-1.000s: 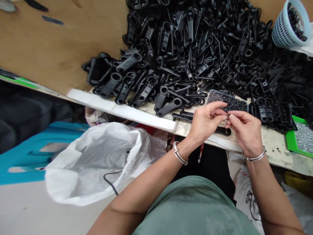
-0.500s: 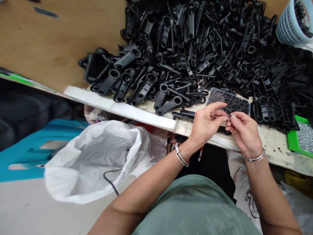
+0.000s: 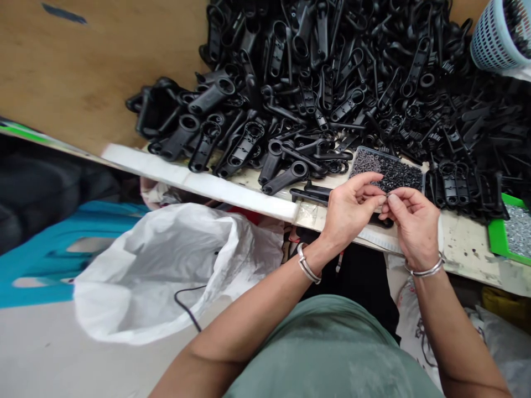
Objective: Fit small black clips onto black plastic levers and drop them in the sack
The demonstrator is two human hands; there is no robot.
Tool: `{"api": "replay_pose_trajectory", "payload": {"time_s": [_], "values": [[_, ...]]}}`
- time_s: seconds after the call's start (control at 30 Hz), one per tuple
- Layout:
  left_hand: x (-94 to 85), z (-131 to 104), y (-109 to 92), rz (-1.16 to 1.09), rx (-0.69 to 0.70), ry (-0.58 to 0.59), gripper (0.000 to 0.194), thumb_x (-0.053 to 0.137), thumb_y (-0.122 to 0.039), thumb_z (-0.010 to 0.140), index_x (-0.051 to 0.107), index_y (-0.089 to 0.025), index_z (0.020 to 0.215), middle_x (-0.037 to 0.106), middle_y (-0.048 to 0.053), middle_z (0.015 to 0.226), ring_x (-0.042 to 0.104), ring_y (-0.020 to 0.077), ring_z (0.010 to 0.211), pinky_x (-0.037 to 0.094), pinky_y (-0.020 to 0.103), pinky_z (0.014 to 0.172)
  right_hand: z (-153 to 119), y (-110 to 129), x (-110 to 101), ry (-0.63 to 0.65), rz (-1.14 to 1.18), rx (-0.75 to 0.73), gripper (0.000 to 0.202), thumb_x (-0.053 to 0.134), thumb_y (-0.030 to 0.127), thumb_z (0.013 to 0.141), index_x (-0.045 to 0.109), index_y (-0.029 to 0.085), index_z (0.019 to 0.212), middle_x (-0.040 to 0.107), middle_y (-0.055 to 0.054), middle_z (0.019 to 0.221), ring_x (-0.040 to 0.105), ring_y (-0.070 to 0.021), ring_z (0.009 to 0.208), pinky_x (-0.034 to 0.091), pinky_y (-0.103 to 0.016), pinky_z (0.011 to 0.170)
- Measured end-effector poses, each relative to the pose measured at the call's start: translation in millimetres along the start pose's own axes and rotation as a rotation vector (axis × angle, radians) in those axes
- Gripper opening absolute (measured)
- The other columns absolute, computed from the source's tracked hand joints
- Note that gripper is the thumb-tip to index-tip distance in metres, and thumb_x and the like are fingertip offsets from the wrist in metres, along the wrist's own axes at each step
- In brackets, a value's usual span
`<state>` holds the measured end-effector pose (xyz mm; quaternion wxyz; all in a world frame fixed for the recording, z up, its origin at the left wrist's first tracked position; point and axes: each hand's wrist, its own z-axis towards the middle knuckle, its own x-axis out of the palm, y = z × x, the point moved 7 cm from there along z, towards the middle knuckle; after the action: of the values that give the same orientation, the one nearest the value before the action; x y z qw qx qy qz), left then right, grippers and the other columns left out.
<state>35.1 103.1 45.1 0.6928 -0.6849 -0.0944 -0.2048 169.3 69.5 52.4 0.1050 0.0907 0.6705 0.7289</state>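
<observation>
A worker in a green shirt (image 3: 332,348) brings both hands together at the edge of a worktop (image 3: 470,240), the left hand (image 3: 348,204) and right hand (image 3: 418,224) meeting at the fingertips. Thumbs and forefingers close on a tiny dark piece (image 3: 387,196), too small to make out, held just in front of a clear box (image 3: 423,181) of gray and black bits. A silver bangle circles each wrist. Beneath the hands, a black part (image 3: 384,222) lies partly hidden. Beyond the box spreads a large heap of black plastic parts (image 3: 323,94), many with ringed ends. To the right sit a green tray (image 3: 496,237) of small silvery pieces and, farther back, a pale blue basket (image 3: 493,41). A white foam strip (image 3: 199,185) runs along the worktop's edge at left, above a wide-mouthed white bag (image 3: 112,271).
</observation>
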Motion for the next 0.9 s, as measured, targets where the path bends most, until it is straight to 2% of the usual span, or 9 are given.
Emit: {"api": "replay_pose_trajectory", "payload": {"time_s": [0.13, 0.3, 0.63, 0.73, 0.9], "values": [[-2.2, -0.7, -1.1, 0.028, 0.02, -0.008, 0.034, 0.069, -0.007, 0.069, 0.066, -0.015, 0.102, 0.072, -0.002, 0.074, 0.068, 0.009, 0.066, 0.058, 0.019, 0.065, -1.6, 3.7, -2.3, -0.003, -0.051, -0.059, 0.012, 0.074, 0.029, 0.081, 0.069, 0.019, 0.088, 0.07, 0.001, 0.071, 0.067, -0.0114, 0.06, 0.056, -0.023, 0.057], [-1.4, -2.9, -3.3, 0.088, 0.062, 0.017, 0.034, 0.067, -0.005, 0.071, 0.067, -0.016, 0.103, 0.072, -0.002, 0.076, 0.068, 0.0083, 0.069, 0.057, 0.018, 0.069, -0.6, 0.0, -2.8, 0.082, -0.034, 0.025, 0.019, 0.072, 0.035, 0.083, 0.069, 0.018, 0.091, 0.07, 0.0, 0.07, 0.066, -0.0134, 0.059, 0.056, -0.027, 0.057], [3.5, -7.7, -3.6, 0.149, 0.122, 0.036, 0.033, 0.065, -0.004, 0.074, 0.067, -0.015, 0.104, 0.072, -0.001, 0.079, 0.068, 0.0076, 0.07, 0.057, 0.018, 0.072, -1.4, -3.4, -7.6, 0.05, -0.026, 0.06, 0.022, 0.077, 0.035, 0.077, 0.068, 0.018, 0.088, 0.067, 0.002, 0.063, 0.063, -0.0124, 0.053, 0.057, -0.027, 0.054], [3.1, -8.3, -2.7, 0.144, 0.118, 0.028, 0.032, 0.065, -0.004, 0.074, 0.068, -0.015, 0.104, 0.073, -0.001, 0.08, 0.069, 0.0078, 0.071, 0.057, 0.019, 0.075, -5.6, 2.8, -7.6, 0.02, -0.11, 0.046, 0.021, 0.076, 0.035, 0.077, 0.069, 0.017, 0.084, 0.068, 0.001, 0.063, 0.063, -0.0119, 0.051, 0.057, -0.026, 0.051], [2.7, -8.2, -2.2, 0.181, 0.101, 0.026, 0.029, 0.067, -0.005, 0.074, 0.07, -0.016, 0.101, 0.075, 0.0, 0.081, 0.071, 0.0099, 0.074, 0.058, 0.02, 0.076, -11.5, 24.9, -6.2, -0.027, -0.308, -0.069, 0.013, 0.07, 0.03, 0.08, 0.069, 0.017, 0.083, 0.069, 0.001, 0.064, 0.064, -0.0118, 0.051, 0.058, -0.025, 0.052]]}}
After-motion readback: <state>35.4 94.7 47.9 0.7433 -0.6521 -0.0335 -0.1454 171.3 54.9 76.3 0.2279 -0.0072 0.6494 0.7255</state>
